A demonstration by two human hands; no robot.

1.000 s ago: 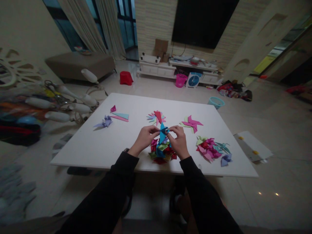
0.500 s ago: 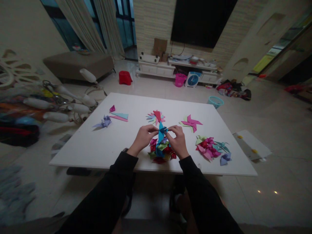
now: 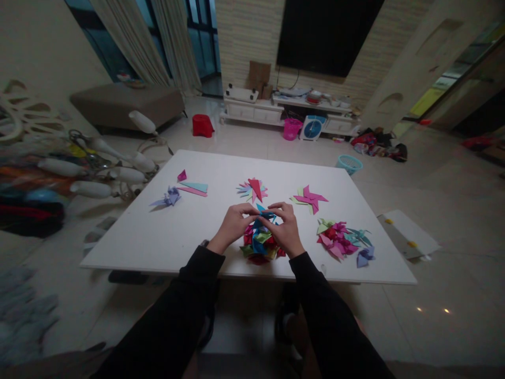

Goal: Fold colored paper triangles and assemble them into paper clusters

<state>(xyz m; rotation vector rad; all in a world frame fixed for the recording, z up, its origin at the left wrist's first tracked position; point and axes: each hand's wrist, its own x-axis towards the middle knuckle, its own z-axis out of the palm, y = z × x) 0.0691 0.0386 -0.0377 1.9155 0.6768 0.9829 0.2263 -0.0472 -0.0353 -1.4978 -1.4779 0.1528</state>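
Observation:
Between my two hands is a blue folded-paper crane (image 3: 265, 214), pinched from both sides above the table. My left hand (image 3: 235, 221) has its thumb and fingers closed on the crane's left side. From the right, my right hand (image 3: 286, 223) pinches it too, and the fingers hide part of the paper. Just below lies a pile of colourful folded-paper pieces (image 3: 262, 250) in red, green, blue and magenta. Beyond my fingertips, a red paper piece (image 3: 255, 188) rests on a fan of pastel paper strips (image 3: 242, 191).
On the white table (image 3: 150, 242), a pink and green pinwheel shape (image 3: 310, 198) and a heap of paper cranes (image 3: 338, 239) lie at right. A lilac paper crane (image 3: 171, 197) and folded strips (image 3: 195, 190) are at left. A turquoise basket (image 3: 349, 164) stands beyond the far right corner.
The blue crane has turned from upright to flatter between my fingers, and my hands have come closer together over it. The papers on the table have stayed put.

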